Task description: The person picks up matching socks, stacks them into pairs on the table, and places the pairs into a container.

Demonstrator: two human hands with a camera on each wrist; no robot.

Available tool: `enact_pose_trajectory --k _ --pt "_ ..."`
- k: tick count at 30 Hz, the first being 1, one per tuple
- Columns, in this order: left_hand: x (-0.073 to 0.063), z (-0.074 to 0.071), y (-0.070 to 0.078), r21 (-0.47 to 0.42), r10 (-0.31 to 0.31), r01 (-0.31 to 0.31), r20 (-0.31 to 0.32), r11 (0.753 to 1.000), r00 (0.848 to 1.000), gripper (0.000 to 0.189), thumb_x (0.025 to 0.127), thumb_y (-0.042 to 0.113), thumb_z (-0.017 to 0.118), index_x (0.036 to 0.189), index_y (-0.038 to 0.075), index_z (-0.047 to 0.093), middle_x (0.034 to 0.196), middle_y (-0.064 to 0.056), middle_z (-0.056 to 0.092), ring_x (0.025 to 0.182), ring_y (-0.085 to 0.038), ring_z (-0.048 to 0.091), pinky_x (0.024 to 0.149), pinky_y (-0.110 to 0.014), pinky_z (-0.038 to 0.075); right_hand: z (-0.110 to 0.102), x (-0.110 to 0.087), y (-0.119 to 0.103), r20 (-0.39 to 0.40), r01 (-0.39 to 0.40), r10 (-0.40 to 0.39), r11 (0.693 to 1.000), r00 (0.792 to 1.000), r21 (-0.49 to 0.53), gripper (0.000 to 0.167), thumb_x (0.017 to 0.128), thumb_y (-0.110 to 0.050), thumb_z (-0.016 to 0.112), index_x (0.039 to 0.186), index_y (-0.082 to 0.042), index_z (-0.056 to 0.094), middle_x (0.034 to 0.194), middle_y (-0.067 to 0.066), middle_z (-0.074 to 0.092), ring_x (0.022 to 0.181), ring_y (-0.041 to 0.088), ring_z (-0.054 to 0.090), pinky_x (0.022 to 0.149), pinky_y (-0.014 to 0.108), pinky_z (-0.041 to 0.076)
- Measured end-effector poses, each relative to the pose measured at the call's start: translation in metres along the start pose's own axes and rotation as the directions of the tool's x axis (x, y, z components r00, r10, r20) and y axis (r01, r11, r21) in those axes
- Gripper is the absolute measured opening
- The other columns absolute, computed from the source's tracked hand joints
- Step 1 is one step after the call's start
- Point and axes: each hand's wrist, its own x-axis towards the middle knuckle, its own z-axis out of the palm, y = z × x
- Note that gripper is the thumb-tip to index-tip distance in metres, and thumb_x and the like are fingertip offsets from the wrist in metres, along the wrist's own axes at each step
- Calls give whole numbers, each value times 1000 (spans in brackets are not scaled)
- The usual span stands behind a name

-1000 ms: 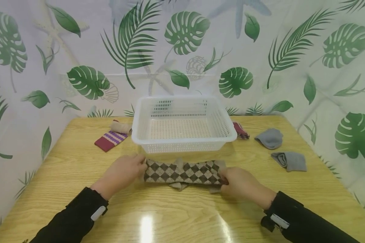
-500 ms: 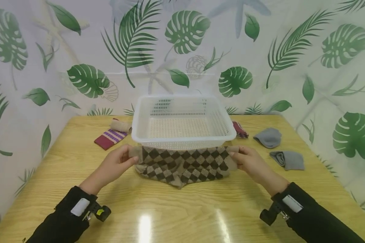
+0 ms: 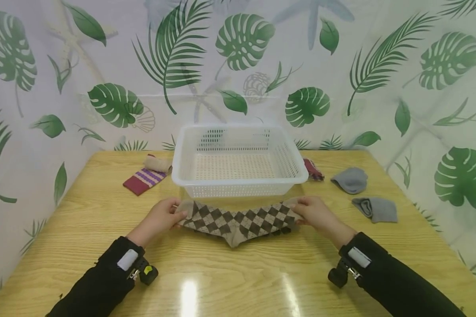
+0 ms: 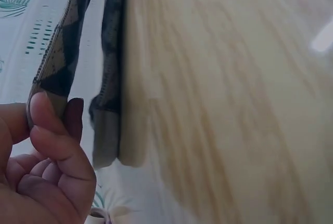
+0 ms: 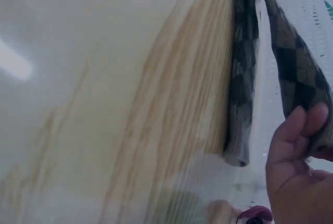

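Sock (image 3: 214, 220) strung between: left grip (image 3: 160, 219) pinching one end, right grip (image 3: 315, 215) pinching other.

The sock (image 3: 234, 226) is between your left hand (image 3: 159, 221) and your right hand (image 3: 318, 218) — in front of the basket (image 3: 238, 190), which sits on the table (image 3: 234, 270). Left of the basket is one bundle (image 3: 143, 181). Right of it is a second bundle (image 3: 314, 171), then a third bundle (image 3: 351, 180) — with a fourth bundle (image 3: 381, 210) in front.

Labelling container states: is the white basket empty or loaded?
Empty, as far as visible: bare perforated floor shows inside the white basket in the head view; the strip behind its front rim is hidden.
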Motion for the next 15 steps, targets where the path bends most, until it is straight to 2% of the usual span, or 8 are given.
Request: enact_pose_trajectory --k 1,3,4,6,8,9,11,15 --pt "2 1 -1 18 -5 5 -3 1000 1000 19 96 7 58 111 -5 54 86 -9 62 65 -14 58 59 -27 45 1 1 1 -2 1 -1 1000 1000 -31 43 103 -6 42 135 21 34 127 40 40 66 9 45 78 33 55" --pt "5 2 -4 59 -14 15 -15 998 1000 21 96 8 59 112 -5 54 90 -11 63 66 -14 60 60 -27 45 3 6 3 -23 -4 2 996 1000 -93 28 102 -7 45 118 16 48 97 26 50 61 9 42 74 33 55" --pt "6 2 -5 78 -16 18 -18 997 1000 21 96 9 59 112 -4 55 92 -12 63 67 -14 60 61 -27 46 3 8 4 -30 -1 -3 991 1000 -133 25 102 -8 46 114 14 51 92 23 53 62 10 44 70 33 54" --pt "8 2 -7 126 -12 15 -21 992 1000 23 96 10 60 112 -5 55 94 -13 64 68 -15 62 63 -28 46 5 12 6 -50 9 -20 977 999 -213 16 100 -8 49 91 5 52 69 7 43 57 12 41 60 31 48" --pt "10 1 -7 178 -1 5 -18 984 1000 22 95 12 61 110 -4 57 93 -13 65 69 -15 62 64 -29 47 6 15 7 -60 27 -48 953 997 -301 19 99 -10 52 83 0 50 63 1 40 55 13 39 55 30 38" --pt "10 1 -6 202 5 -2 -14 979 1000 21 95 13 62 107 -3 58 90 -12 66 69 -15 62 64 -29 47 6 16 8 -66 37 -63 940 996 -339 21 98 -10 53 80 -1 50 61 1 40 54 14 39 55 30 34" --pt "11 0 -5 246 13 -12 -4 969 1000 18 94 15 63 99 -1 59 84 -9 64 68 -15 59 62 -29 44 7 17 9 -69 51 -85 918 994 -393 17 97 -8 56 83 2 55 64 2 46 58 15 42 55 29 36" --pt "12 -2 -3 299 -10 3 23 954 1000 22 94 18 64 79 4 55 71 -3 53 63 -15 47 57 -28 37 7 18 9 -70 55 -99 881 993 -470 18 94 -8 59 101 8 63 84 13 60 73 21 53 62 33 44"
